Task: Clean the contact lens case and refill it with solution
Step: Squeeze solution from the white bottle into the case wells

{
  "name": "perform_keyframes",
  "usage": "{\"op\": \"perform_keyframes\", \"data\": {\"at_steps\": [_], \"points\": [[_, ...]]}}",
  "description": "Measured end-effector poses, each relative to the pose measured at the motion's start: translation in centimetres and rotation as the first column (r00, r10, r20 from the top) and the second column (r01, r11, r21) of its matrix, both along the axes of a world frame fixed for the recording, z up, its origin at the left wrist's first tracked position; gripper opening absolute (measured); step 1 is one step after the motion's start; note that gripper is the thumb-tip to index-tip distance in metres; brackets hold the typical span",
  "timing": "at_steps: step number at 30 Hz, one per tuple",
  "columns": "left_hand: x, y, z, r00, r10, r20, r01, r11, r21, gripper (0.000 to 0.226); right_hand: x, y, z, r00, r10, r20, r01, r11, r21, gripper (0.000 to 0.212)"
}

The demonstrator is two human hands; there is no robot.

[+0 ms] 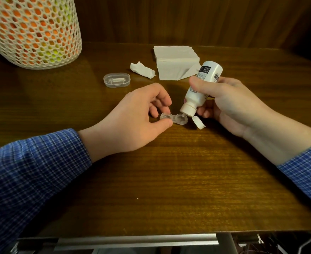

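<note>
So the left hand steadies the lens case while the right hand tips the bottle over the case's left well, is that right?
Not quite: in the head view the bottle in the right hand is tipped over the right well of the lens case, not the left. The left hand does steady the case, pinching its left end.

Near half of tabletop [169, 180] bare from front edge up to forearms; wide passage there. Centre blocked: left hand [132, 121] pinching lens case [174, 119], right hand [230, 105] holding tilted bottle [200, 87] over case's right well, flip cap [198, 122] hanging just beside. Behind hands: clear box [116, 80], crumpled tissue [142, 70], napkin stack [175, 61] in row near back edge, narrow gaps between. Mesh basket [31, 32] fills back left corner. Back right corner and right edge open. Wood wall [187, 19] closes back edge.
</note>
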State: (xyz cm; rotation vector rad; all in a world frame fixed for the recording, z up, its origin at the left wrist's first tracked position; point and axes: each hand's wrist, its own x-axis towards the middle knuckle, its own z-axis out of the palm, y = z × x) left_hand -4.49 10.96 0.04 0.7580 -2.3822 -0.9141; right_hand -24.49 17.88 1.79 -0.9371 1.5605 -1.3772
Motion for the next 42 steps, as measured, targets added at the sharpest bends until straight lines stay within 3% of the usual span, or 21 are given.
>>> {"op": "perform_keyframes", "data": {"at_steps": [28, 42], "points": [[0.0, 0.0, 0.2, 1.000, 0.011, 0.016, -0.011, 1.000, 0.003, 0.035, 0.1, 0.3, 0.1, 1.000, -0.018, 0.006, 0.018, 1.000, 0.006, 0.026], [0.1, 0.4, 0.4, 0.999, 0.005, 0.041, -0.004, 1.000, -0.016, 0.040, -1.1, -0.1, 0.6, 0.962, -0.095, 0.256, 0.078, 0.994, 0.074, 0.044]]}}
